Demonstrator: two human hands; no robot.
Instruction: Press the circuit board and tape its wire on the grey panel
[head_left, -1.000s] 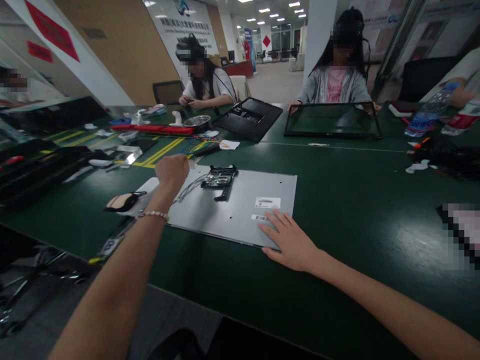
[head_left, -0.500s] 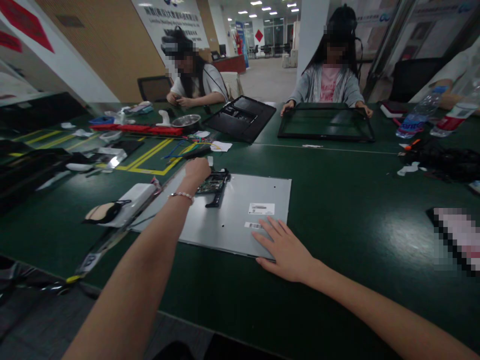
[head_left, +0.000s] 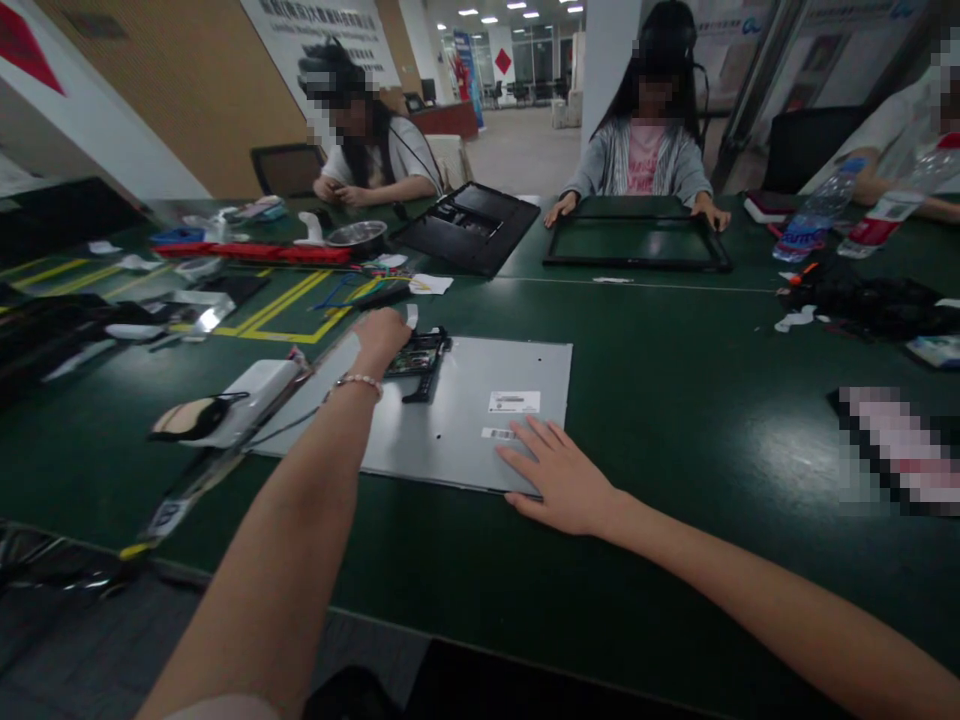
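A flat silver display panel (head_left: 457,440) with two white labels lies on the green table. My right hand (head_left: 559,475) rests palm down on its near right corner, fingers spread, beside the lower barcode label (head_left: 497,434). At the panel's far edge my left hand (head_left: 381,338), with a bead bracelet at the wrist, is closed. A small white strip of tape (head_left: 412,316) sticks up from its fingers. Just right of that hand sits a green circuit board in a black bracket (head_left: 420,365), partly covered by the fingers.
Left of the panel lies a white box (head_left: 259,385) with a beige, black-edged object on it. Wires (head_left: 352,290) and a red strip (head_left: 255,252) lie beyond. Across the table are a black back cover (head_left: 472,225), a person holding a black frame (head_left: 637,265), and bottles (head_left: 817,215).
The whole view has shifted slightly, so things appear a little further left and up. The white strip shows somewhat more above my left hand. My right hand stays on the panel.
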